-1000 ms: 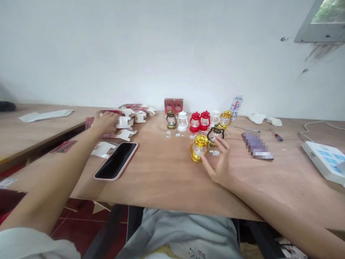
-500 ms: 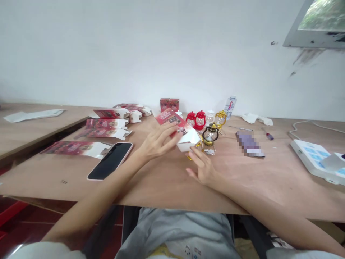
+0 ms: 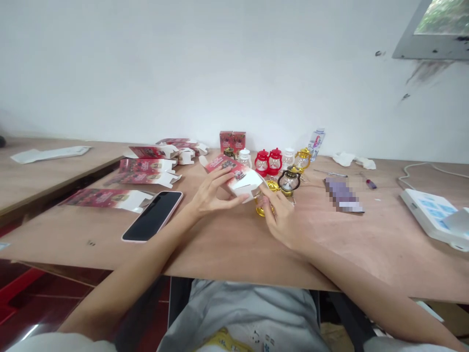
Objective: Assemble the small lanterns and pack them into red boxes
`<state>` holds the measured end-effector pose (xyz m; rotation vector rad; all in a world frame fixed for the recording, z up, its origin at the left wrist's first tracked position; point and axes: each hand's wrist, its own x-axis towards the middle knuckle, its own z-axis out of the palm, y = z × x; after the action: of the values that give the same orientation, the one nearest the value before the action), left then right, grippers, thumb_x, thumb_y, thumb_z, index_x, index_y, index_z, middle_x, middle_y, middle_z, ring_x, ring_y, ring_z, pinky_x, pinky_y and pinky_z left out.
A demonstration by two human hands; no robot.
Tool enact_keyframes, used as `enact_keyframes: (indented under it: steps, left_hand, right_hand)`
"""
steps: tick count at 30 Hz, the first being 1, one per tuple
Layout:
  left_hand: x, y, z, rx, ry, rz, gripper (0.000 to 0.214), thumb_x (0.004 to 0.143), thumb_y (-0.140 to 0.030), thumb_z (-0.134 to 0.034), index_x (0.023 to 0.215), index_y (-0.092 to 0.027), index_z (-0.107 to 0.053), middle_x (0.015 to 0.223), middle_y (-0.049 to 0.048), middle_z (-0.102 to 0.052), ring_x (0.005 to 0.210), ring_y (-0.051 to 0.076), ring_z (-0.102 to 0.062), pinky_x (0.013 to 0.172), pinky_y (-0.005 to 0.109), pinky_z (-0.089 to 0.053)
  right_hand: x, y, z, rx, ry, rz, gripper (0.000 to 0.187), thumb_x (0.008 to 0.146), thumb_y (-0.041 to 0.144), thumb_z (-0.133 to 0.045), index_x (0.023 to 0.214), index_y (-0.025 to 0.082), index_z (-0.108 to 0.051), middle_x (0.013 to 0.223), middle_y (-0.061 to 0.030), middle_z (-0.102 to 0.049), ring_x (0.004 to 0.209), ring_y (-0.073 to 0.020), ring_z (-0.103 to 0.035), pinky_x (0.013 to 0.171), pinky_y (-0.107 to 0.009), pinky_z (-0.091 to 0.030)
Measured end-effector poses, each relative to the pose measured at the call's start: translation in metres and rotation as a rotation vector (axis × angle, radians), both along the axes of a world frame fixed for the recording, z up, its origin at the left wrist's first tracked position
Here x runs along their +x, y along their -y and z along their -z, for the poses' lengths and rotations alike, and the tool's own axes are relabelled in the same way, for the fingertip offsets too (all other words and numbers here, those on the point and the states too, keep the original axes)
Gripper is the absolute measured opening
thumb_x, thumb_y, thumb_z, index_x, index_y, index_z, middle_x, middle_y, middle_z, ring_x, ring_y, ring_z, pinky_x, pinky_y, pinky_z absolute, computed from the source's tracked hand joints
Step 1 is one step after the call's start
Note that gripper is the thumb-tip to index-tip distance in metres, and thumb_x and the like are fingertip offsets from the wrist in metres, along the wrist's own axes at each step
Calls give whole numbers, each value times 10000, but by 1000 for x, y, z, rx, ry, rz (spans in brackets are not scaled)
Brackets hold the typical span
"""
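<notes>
A small red printed cardboard box (image 3: pixel 229 168) with white end flaps is held above the table, tilted. My left hand (image 3: pixel 210 195) grips it from the near left side, fingers on its printed face and thumb along the white end. At that white end is my right hand (image 3: pixel 277 208), its fingers bent and touching the flaps. Just behind my right hand stands a gold lantern (image 3: pixel 273 186), partly hidden by the fingers. Beside it is a black and gold lantern (image 3: pixel 289 181).
Behind stand red lanterns (image 3: pixel 268 162), white ones and another gold one, before two closed red boxes (image 3: pixel 232 140). Several unfolded boxes (image 3: pixel 146 171) lie left, near a phone (image 3: pixel 153 217). Rightward are a pixelated purple packet (image 3: pixel 342 193) and a white power strip (image 3: pixel 434 215).
The box has turned and shifted slightly left in my left hand. My right hand has risen from below its white end to the flaps on the right, fingers now more curled.
</notes>
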<state>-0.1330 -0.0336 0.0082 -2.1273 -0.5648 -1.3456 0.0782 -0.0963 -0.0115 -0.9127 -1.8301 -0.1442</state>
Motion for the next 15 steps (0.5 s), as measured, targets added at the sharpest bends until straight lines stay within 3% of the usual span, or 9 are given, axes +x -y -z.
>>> enact_keyframes:
  steps: [3, 7, 12, 15]
  left_hand:
    - [0, 3, -1, -21, -11, 31, 608, 743, -399, -720, 1230, -198, -418, 1067, 94, -640, 1059, 234, -632, 887, 393, -557]
    - [2, 6, -1, -82, -66, 41, 612, 730, -455, -715, 1211, -196, -438, 1058, 93, -643, 1060, 238, -634, 887, 389, -559]
    - [4, 9, -1, -45, -72, 95, 595, 727, -417, -729, 1206, -204, -448, 1029, 79, -659, 1037, 224, -646, 890, 380, -560]
    - [4, 7, 1, -87, -100, 50, 567, 730, -451, -715, 1175, -202, -468, 1017, 79, -661, 1019, 227, -653, 876, 394, -566]
  right_hand:
    - [3, -1, 1, -8, 10, 19, 357, 935, 216, -399, 1253, 243, -559, 701, -27, -591, 665, -185, -537, 637, -314, -460]
    - [6, -3, 2, 139, 15, 59, 227, 911, 253, -494, 1055, 268, -670, 709, -27, -552, 673, -170, -514, 615, -301, -434]
    - [9, -4, -2, 276, -15, 152, 105, 836, 234, -614, 762, 254, -687, 964, -65, -585, 792, -180, -548, 683, -337, -479]
    - [13, -5, -3, 283, 14, 147, 90, 808, 242, -646, 729, 271, -677, 1089, -55, -604, 905, -217, -575, 770, -397, -491]
